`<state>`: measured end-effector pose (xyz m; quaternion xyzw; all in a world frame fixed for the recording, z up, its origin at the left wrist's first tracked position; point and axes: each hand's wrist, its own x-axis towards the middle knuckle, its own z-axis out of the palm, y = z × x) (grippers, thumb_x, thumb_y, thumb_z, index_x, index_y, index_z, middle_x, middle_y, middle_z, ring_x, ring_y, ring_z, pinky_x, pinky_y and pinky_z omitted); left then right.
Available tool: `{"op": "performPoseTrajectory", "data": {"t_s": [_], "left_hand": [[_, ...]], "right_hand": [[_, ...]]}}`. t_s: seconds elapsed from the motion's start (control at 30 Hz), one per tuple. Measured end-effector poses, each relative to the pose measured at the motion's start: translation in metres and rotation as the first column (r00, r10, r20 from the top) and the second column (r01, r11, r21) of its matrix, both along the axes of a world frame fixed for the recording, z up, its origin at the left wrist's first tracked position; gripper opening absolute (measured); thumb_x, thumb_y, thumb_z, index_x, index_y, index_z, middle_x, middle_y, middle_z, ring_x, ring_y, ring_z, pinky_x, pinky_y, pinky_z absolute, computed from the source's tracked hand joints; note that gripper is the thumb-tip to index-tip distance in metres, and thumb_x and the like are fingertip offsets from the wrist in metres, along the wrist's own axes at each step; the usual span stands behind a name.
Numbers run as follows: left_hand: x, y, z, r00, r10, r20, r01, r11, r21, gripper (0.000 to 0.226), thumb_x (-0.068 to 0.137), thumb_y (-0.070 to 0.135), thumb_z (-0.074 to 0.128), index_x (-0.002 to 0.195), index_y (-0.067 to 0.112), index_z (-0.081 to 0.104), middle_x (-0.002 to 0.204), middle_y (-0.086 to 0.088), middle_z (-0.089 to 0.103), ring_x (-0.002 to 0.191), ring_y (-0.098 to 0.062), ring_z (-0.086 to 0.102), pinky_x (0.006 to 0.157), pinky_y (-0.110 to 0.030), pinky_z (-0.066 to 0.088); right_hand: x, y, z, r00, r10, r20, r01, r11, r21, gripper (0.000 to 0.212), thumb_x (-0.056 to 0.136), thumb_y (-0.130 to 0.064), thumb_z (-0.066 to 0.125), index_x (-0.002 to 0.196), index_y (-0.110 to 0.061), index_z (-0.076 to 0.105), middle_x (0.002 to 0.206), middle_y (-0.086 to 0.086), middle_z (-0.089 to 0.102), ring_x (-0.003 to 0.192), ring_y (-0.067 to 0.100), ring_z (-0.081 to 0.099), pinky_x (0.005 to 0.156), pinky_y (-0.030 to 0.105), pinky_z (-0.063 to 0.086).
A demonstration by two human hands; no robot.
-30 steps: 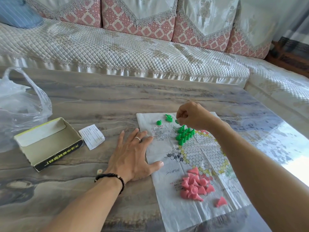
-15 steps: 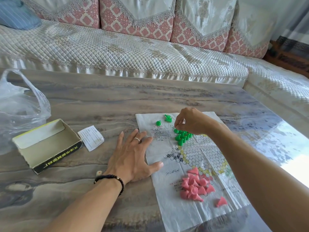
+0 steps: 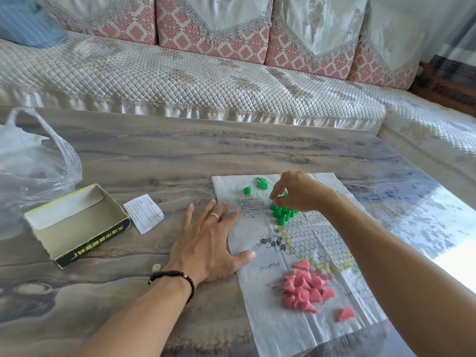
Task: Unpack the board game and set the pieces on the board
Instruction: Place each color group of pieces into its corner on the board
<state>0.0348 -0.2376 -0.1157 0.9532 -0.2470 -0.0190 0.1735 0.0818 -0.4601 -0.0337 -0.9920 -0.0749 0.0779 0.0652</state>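
A paper game board (image 3: pixel 291 328) printed with circles lies flat on the table. My left hand (image 3: pixel 206 243) rests palm down with fingers spread on the board's left edge. My right hand (image 3: pixel 296 191) hovers over the board's far end, fingertips pinched just above a cluster of upright green pieces (image 3: pixel 282 213). Whether a piece sits in the pinch is hidden. Two loose green pieces (image 3: pixel 261 182) and a single green piece (image 3: pixel 247 190) lie at the far corner. A heap of pink cone pieces (image 3: pixel 305 289) sits near me, with one stray pink piece (image 3: pixel 346 313).
An open cardboard game box (image 3: pixel 77 222) stands at the left with a folded paper leaflet (image 3: pixel 143 213) beside it. A clear plastic bag (image 3: pixel 31 166) lies at the far left. A quilted sofa (image 3: pixel 180 81) runs behind the table. A small pale bit (image 3: pixel 156 267) lies by my left wrist.
My right hand has come down from above the green cluster to its near-left side, fingertips now just over the pieces. The left hand has stayed put.
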Motion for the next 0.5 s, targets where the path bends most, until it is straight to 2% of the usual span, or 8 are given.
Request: {"op": "performPoseTrajectory", "data": {"t_s": [0.07, 0.13, 0.2, 0.3, 0.43, 0.5], "left_hand": [[0.0, 0.0, 0.0, 1.0, 0.002, 0.002, -0.002, 1.0, -0.006, 0.092, 0.073, 0.08, 0.042, 0.15, 0.034, 0.021, 0.16, 0.008, 0.014, 0.148, -0.014, -0.002, 0.119, -0.05, -0.005], [0.0, 0.0, 0.0, 1.0, 0.003, 0.007, -0.003, 1.0, -0.01, 0.092, 0.073, 0.08, 0.043, 0.15, 0.034, 0.022, 0.16, 0.009, 0.014, 0.148, -0.014, -0.001, 0.119, -0.05, -0.005], [0.0, -0.001, -0.001, 1.0, 0.003, 0.011, -0.003, 1.0, -0.01, 0.092, 0.073, 0.08, 0.043, 0.15, 0.034, 0.021, 0.16, 0.009, 0.014, 0.148, -0.014, -0.001, 0.119, -0.05, -0.005], [0.0, -0.001, -0.001, 1.0, 0.004, 0.007, -0.004, 1.0, -0.014, 0.092, 0.073, 0.08, 0.043, 0.15, 0.035, 0.021, 0.16, 0.01, 0.013, 0.148, -0.013, -0.001, 0.119, -0.05, -0.006], [0.0, -0.001, -0.002, 1.0, 0.006, 0.01, -0.006, 1.0, -0.005, 0.092, 0.072, 0.081, 0.042, 0.149, 0.035, 0.02, 0.16, 0.01, 0.012, 0.148, -0.013, -0.002, 0.119, -0.05, -0.005], [0.0, 0.0, -0.002, 1.0, 0.007, 0.012, -0.007, 1.0, -0.006, 0.092, 0.072, 0.081, 0.041, 0.149, 0.035, 0.02, 0.16, 0.009, 0.012, 0.148, -0.013, -0.002, 0.118, -0.05, -0.006]], "right_hand": [[0.003, -0.001, 0.001, 0.999, 0.002, 0.033, -0.004, 0.998, 0.057, 0.02, 0.09, -0.016, 0.062, 0.107, -0.012, 0.071, 0.102, -0.002, 0.066, 0.072, -0.004, 0.051, 0.061, 0.002, 0.035], [0.009, -0.002, 0.0, 0.995, -0.022, 0.092, 0.013, 0.995, 0.097, 0.02, 0.091, -0.011, 0.059, 0.107, -0.008, 0.071, 0.104, 0.002, 0.068, 0.069, -0.005, 0.053, 0.053, -0.001, 0.035], [0.016, -0.003, -0.004, 0.987, -0.061, 0.146, 0.044, 0.992, 0.118, 0.019, 0.09, -0.01, 0.059, 0.105, -0.009, 0.071, 0.104, 0.003, 0.07, 0.077, 0.005, 0.061, 0.061, 0.003, 0.041], [0.028, -0.001, -0.01, 0.977, -0.113, 0.181, 0.086, 0.985, 0.148, 0.017, 0.088, -0.01, 0.061, 0.101, -0.01, 0.071, 0.101, 0.004, 0.071, 0.084, 0.013, 0.065, 0.077, 0.022, 0.052], [0.039, 0.003, -0.017, 0.975, -0.126, 0.184, 0.1, 0.984, 0.147, 0.014, 0.084, -0.009, 0.065, 0.096, -0.009, 0.071, 0.096, 0.002, 0.07, 0.081, 0.011, 0.061, 0.072, 0.02, 0.047], [0.044, 0.005, -0.023, 0.979, -0.126, 0.159, 0.106, 0.986, 0.131, 0.013, 0.081, -0.006, 0.066, 0.093, -0.009, 0.072, 0.093, 0.002, 0.07, 0.08, 0.013, 0.063, 0.07, 0.02, 0.05]]}}
